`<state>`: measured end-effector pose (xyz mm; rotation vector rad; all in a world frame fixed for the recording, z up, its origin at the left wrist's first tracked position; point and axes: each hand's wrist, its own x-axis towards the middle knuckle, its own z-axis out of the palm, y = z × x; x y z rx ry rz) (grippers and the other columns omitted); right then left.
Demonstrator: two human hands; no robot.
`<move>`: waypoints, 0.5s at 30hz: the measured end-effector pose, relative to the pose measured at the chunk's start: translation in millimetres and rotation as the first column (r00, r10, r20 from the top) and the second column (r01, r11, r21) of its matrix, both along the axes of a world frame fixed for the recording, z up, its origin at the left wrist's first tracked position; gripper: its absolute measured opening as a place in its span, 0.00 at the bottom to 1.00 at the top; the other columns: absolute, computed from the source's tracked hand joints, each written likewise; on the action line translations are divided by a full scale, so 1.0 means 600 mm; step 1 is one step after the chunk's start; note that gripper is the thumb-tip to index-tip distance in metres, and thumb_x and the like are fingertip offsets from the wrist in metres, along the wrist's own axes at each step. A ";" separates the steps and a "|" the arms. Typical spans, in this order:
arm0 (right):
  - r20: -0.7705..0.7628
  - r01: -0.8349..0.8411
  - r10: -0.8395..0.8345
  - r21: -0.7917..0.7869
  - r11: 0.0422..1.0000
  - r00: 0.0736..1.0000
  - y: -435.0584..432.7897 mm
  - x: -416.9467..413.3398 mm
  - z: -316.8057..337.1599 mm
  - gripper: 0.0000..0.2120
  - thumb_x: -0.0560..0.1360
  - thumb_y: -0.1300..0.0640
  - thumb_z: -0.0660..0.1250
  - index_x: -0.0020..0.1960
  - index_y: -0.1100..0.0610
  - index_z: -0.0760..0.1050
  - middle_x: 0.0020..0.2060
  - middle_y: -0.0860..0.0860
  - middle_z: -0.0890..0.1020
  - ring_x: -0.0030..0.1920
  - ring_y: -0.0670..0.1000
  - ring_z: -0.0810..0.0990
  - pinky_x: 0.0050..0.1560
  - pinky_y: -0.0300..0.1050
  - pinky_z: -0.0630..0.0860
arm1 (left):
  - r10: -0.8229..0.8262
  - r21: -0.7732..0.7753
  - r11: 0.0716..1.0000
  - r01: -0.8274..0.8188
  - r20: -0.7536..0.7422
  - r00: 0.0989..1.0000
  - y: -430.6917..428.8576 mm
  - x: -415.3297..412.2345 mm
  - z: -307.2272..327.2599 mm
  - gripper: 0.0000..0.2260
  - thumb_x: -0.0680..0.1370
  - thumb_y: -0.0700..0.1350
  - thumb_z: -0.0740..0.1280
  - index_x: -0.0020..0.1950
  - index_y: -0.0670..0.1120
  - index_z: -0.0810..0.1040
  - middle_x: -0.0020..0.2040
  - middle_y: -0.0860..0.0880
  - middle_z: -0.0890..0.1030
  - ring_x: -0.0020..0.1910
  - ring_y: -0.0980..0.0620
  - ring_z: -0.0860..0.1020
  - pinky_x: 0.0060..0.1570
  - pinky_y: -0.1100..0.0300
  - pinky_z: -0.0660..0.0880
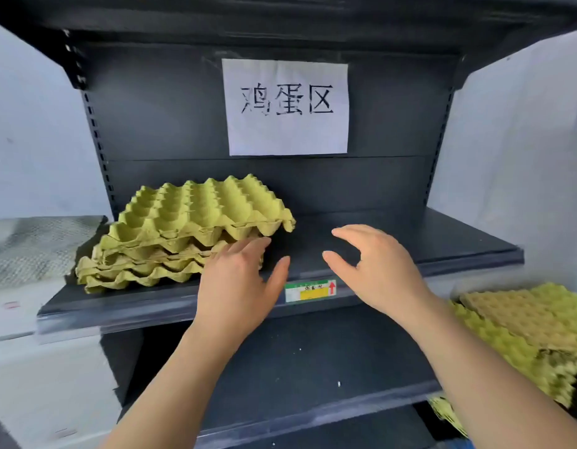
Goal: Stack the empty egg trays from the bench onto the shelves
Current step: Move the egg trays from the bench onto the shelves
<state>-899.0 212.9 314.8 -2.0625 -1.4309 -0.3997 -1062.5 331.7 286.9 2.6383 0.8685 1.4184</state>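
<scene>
Our left hand (238, 280) rests open against the crooked egg-tray stack (144, 264) at the left of the shelf (410, 241), our right hand (378, 267) hovers open and empty; 1 careless nudge could slide the tilted top tray (199, 205) off, we judge.

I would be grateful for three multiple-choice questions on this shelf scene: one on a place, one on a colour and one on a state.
1. Where on the upper shelf does the stack of egg trays lie?
A. at its right end
B. on its left part
C. hanging off its front edge

2. What colour are those trays?
A. blue
B. white
C. yellow-green

3. How is the right hand?
A. open, holding nothing
B. gripping a tray
C. clenched in a fist

Answers: 1 B, the stack fills the shelf's left half. 2 C, the moulded pulp is yellow-green. 3 A, its fingers are spread and nothing is between them.
</scene>
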 end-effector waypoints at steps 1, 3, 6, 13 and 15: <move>-0.014 0.027 -0.027 0.001 1.000 1.000 -0.021 0.014 -0.013 0.22 0.76 0.44 0.64 0.67 0.51 0.73 0.66 0.46 0.74 0.64 0.48 0.73 0.63 0.44 0.70 | -0.032 -0.010 0.999 0.031 -0.025 0.999 -0.016 0.021 -0.013 0.18 0.73 0.55 0.66 0.55 0.43 0.83 0.48 0.48 0.85 0.45 0.44 0.82 0.42 0.53 0.78; -0.037 0.088 -0.087 0.011 0.996 0.996 -0.065 0.044 -0.041 0.21 0.75 0.46 0.66 0.65 0.53 0.76 0.64 0.47 0.77 0.64 0.49 0.73 0.63 0.45 0.70 | -0.100 -0.032 0.995 0.098 -0.063 0.993 -0.048 0.066 -0.039 0.18 0.73 0.55 0.66 0.53 0.43 0.83 0.49 0.47 0.85 0.44 0.44 0.83 0.42 0.53 0.78; -0.041 0.183 -0.183 -0.014 0.983 0.982 -0.136 0.095 -0.080 0.19 0.75 0.47 0.68 0.62 0.55 0.78 0.60 0.49 0.80 0.61 0.51 0.77 0.59 0.44 0.71 | -0.206 -0.080 0.977 0.198 -0.095 0.974 -0.099 0.143 -0.076 0.19 0.73 0.56 0.64 0.52 0.43 0.83 0.47 0.48 0.85 0.42 0.44 0.82 0.42 0.53 0.79; -0.074 0.353 -0.363 -0.127 0.927 0.929 -0.317 0.257 -0.148 0.19 0.75 0.47 0.67 0.62 0.55 0.78 0.59 0.50 0.80 0.61 0.51 0.77 0.60 0.44 0.72 | -0.399 -0.186 0.910 0.371 -0.151 0.904 -0.247 0.354 -0.162 0.17 0.71 0.54 0.68 0.51 0.43 0.84 0.44 0.50 0.85 0.36 0.48 0.82 0.38 0.55 0.79; -0.076 0.386 -0.400 -0.148 0.910 0.914 -0.368 0.314 -0.163 0.19 0.74 0.47 0.66 0.61 0.55 0.78 0.58 0.50 0.81 0.59 0.52 0.78 0.59 0.45 0.74 | -0.440 -0.206 0.889 0.408 -0.145 0.886 -0.290 0.420 -0.182 0.16 0.72 0.55 0.66 0.48 0.44 0.83 0.40 0.50 0.84 0.33 0.48 0.80 0.34 0.54 0.79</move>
